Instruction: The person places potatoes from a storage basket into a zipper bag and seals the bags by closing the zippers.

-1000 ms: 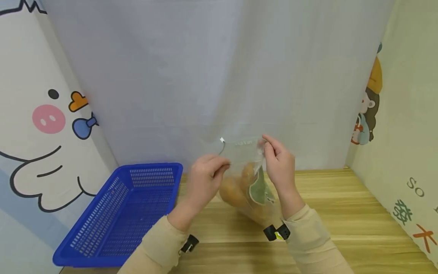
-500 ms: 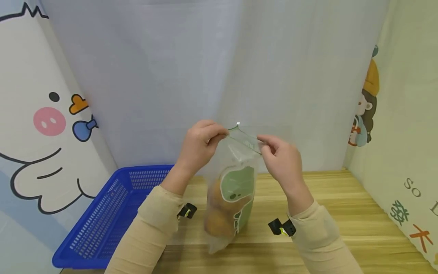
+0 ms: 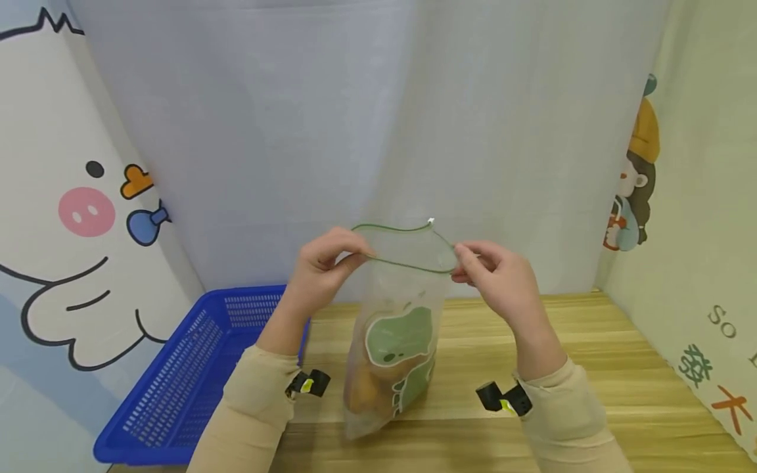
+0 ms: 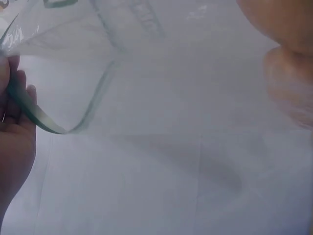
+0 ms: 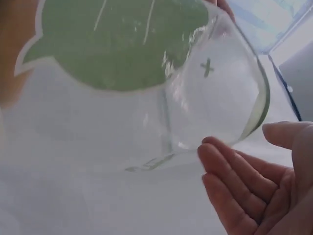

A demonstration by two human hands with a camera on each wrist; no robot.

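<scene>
A clear zip bag [image 3: 402,292] with green printed shapes stands or hangs over the table, its green-edged mouth spread wide and a white slider [image 3: 431,222] at the back rim. Round brownish-orange items [image 3: 367,387] lie in its lower part; their kind is not clear. My left hand [image 3: 322,266] pinches the left side of the rim between thumb and fingers. At the mouth's right corner is my right hand [image 3: 499,276]. Its thumb [image 5: 283,133] and fairly straight fingers [image 5: 239,171] stand apart, right at the rim, as the right wrist view shows.
A blue perforated plastic basket [image 3: 195,368] stands on the left of the wooden table [image 3: 520,355]. Behind hangs a pale curtain [image 3: 284,144]. Panels with cartoon prints [image 3: 89,210] flank both sides.
The bag has swung upright and turned its green print toward me. Its mouth has spread wider. My left hand first rose, then moved left and lower; my right hand shifted slightly right and loosened.
</scene>
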